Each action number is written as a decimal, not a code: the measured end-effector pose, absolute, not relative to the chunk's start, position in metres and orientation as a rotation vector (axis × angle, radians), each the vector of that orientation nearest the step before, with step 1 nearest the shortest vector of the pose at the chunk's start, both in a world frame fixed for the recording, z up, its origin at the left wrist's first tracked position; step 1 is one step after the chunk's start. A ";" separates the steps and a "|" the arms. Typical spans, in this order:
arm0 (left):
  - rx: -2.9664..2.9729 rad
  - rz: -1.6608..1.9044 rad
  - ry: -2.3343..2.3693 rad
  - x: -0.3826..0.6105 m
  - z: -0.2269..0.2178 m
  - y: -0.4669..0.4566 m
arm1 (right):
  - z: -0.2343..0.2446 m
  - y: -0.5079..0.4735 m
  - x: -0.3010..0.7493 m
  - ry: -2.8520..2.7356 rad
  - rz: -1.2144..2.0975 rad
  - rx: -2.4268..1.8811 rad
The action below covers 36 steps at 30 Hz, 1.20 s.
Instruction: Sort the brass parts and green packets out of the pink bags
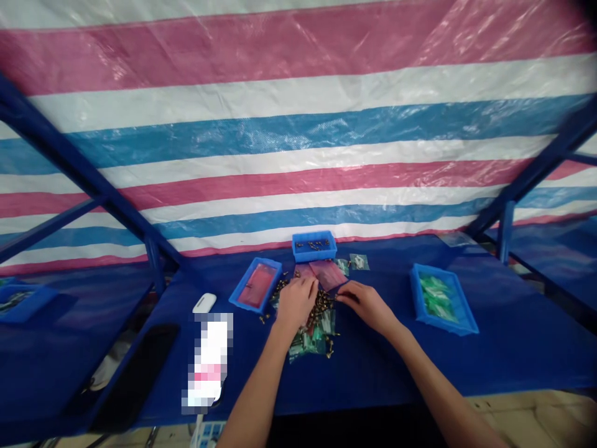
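Note:
A heap of small brass-coloured metal parts (321,303) lies in the middle of the blue table. My left hand (296,303) rests over the heap's left side, fingers bent and together; what they grip is hidden. My right hand (368,305) is at the heap's right edge, its thumb and fingertips pinched around something too small to make out. Just beyond the hands lie pink plastic bags (329,274). Small clear packets with green and white contents (308,344) are at the heap's near side, with a few loose metal parts beside them.
Behind the heap stands a blue tray (314,256) with some metal parts. A blue tray (237,301) with pink bags sits left, another (459,326) with green packets right. Clear packets (359,262) lie behind. A white case (204,303) and a blurred-out phone-like object (212,354) are left.

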State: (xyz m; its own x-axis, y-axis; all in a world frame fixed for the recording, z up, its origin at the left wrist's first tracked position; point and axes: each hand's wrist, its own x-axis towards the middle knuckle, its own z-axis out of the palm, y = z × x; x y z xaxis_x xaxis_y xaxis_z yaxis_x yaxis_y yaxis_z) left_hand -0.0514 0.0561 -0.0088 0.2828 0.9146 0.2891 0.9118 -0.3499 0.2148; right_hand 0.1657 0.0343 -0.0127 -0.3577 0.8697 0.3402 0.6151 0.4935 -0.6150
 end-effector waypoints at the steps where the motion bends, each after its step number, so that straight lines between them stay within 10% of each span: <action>1: 2.508 0.566 1.791 -0.052 -0.008 0.056 | -0.001 0.034 0.160 -2.033 0.456 -1.177; 8: 2.479 0.519 1.830 -0.052 -0.006 0.057 | 0.056 0.095 0.125 -1.786 0.159 -1.253; 24: 2.451 0.470 1.849 -0.048 -0.006 0.054 | -0.050 0.018 0.139 -2.244 0.078 -1.596; 36: 2.451 0.504 1.845 -0.051 -0.009 0.056 | 0.031 0.084 0.122 -1.883 0.061 -1.278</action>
